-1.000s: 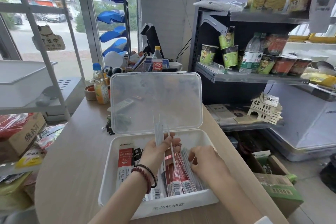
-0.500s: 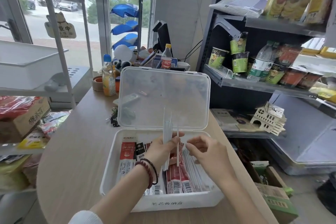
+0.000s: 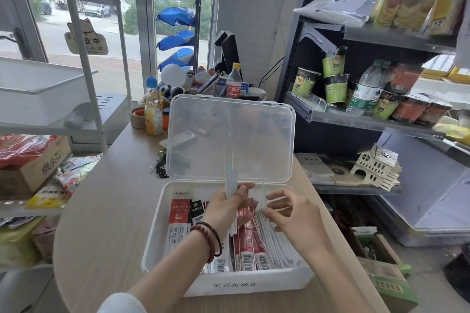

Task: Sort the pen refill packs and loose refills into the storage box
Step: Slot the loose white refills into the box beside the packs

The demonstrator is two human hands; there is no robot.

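Because the translucent lid (image 3: pixel 231 140) stands upright at the back of the white storage box (image 3: pixel 157 244), whatever lies behind it on the wooden counter (image 3: pixel 101 223) shows only as blurred shapes, with a dark key bunch (image 3: pixel 162 168) poking out past its left edge. Both forearms cover the middle of the box, so the near ends of several packs are hidden. The printed label (image 3: pixel 234 284) on the front wall is too soft to read.

Inside the box, a red-and-white refill pack (image 3: pixel 179 221) lies along the left side with a black pack (image 3: pixel 197 211) just beside it. Red packs (image 3: pixel 250 246) with barcodes sit in the centre, and a row of white packs (image 3: pixel 278 244) leans at the right.

The left hand (image 3: pixel 223 207), with a bead bracelet (image 3: pixel 206 239) on its wrist, grips a bundle of clear loose refills (image 3: pixel 230 180). They stand upright over the box and their tips are hard to make out against the lid. The right hand (image 3: pixel 292 213) hovers over the white packs with curled fingers. Its thumb and forefinger pinch a single refill (image 3: pixel 264 189), so thin and pale that its upper end fades into the lid.
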